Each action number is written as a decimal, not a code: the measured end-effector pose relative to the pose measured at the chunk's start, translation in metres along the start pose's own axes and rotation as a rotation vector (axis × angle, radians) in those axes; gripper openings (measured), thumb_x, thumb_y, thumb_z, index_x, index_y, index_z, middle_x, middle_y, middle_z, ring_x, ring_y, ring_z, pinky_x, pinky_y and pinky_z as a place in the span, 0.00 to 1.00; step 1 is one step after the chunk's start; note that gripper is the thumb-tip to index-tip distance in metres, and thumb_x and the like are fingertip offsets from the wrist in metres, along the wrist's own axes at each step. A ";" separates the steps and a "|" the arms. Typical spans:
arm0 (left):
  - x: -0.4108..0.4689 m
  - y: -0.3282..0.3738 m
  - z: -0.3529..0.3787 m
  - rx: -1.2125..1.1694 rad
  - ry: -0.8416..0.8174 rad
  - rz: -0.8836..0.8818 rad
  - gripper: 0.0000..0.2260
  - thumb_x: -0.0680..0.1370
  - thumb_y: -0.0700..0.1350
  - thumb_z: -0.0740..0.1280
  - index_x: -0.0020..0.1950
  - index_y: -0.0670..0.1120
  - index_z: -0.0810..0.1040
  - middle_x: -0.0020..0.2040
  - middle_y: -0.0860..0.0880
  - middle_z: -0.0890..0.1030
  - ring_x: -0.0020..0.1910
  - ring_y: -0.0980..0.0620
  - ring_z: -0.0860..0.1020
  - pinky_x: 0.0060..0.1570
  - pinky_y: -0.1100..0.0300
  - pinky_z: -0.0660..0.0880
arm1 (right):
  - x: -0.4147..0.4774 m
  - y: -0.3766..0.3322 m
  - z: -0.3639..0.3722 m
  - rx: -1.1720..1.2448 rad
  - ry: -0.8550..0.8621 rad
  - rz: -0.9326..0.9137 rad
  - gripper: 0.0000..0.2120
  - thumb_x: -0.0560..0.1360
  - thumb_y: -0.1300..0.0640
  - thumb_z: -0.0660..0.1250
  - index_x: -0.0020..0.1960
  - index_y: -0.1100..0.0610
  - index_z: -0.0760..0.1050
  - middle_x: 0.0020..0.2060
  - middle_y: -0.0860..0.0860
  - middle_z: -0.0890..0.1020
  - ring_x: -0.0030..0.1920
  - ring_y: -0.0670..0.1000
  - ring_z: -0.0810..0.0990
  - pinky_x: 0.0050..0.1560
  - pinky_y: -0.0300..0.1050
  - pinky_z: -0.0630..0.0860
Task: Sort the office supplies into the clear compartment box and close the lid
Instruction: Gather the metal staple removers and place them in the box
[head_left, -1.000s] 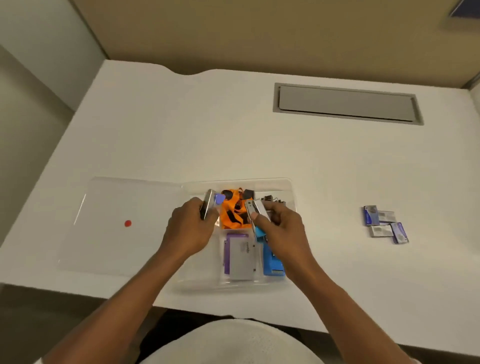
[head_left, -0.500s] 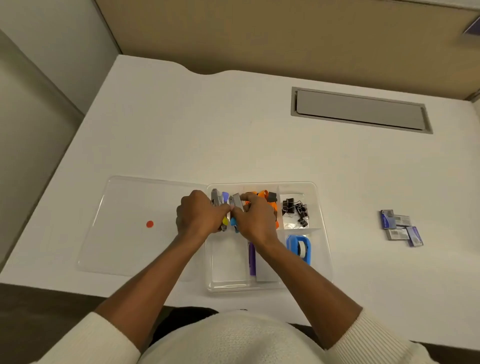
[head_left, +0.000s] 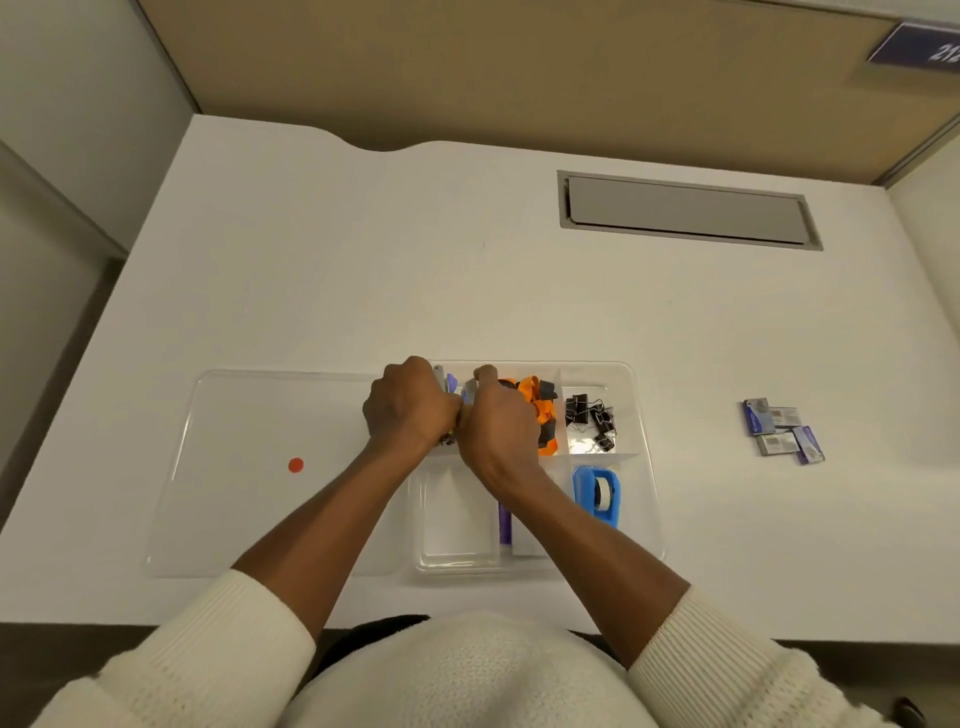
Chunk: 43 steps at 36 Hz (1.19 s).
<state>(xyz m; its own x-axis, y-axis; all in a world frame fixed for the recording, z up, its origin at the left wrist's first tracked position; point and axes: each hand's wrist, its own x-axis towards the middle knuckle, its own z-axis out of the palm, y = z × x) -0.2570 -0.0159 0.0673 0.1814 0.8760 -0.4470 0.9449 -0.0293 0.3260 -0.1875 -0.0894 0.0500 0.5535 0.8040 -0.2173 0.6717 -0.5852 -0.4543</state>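
Hands (head_left: 410, 408) and (head_left: 496, 421), now both over box (head_left: 647, 499) far-left compartment, grip clamped on metallic items; staples (head_left: 782, 431) unsorted.

1. Top right corner, a dark blue sign (head_left: 917, 47) on the partition wall shows white digits, "21", and the frame edge cuts off whatever comes after them.
2. Over on the right side of the desk, the small staple boxes (head_left: 783, 430) carry printed labels with what look like barcode patches, but the print is too small and blurred to read.
3. The open clear lid (head_left: 249, 415) bears a plain red dot sticker (head_left: 295, 464), no lettering on it.
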 end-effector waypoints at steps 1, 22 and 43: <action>0.002 0.002 -0.001 0.015 -0.009 0.013 0.15 0.73 0.55 0.74 0.45 0.44 0.77 0.44 0.45 0.82 0.42 0.42 0.82 0.38 0.56 0.75 | 0.000 -0.001 0.001 -0.020 -0.006 -0.025 0.17 0.80 0.58 0.67 0.67 0.60 0.70 0.49 0.58 0.85 0.47 0.56 0.84 0.40 0.47 0.75; 0.002 0.004 -0.007 0.145 -0.032 0.176 0.13 0.79 0.51 0.71 0.47 0.46 0.70 0.46 0.46 0.74 0.49 0.41 0.79 0.42 0.53 0.71 | -0.003 0.009 0.001 0.163 -0.036 0.038 0.25 0.75 0.69 0.72 0.71 0.61 0.72 0.57 0.59 0.84 0.56 0.58 0.83 0.56 0.54 0.82; -0.004 -0.041 0.003 -0.314 0.081 -0.056 0.05 0.72 0.48 0.77 0.38 0.49 0.85 0.40 0.48 0.87 0.40 0.41 0.85 0.47 0.48 0.84 | -0.015 0.039 0.006 -0.302 -0.113 -0.604 0.16 0.77 0.65 0.65 0.64 0.65 0.77 0.58 0.63 0.79 0.57 0.62 0.78 0.50 0.56 0.82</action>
<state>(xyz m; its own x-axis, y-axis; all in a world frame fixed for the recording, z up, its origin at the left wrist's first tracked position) -0.2956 -0.0197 0.0537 0.0977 0.9077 -0.4080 0.8205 0.1586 0.5493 -0.1724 -0.1235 0.0302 -0.0052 0.9952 -0.0981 0.9635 -0.0213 -0.2670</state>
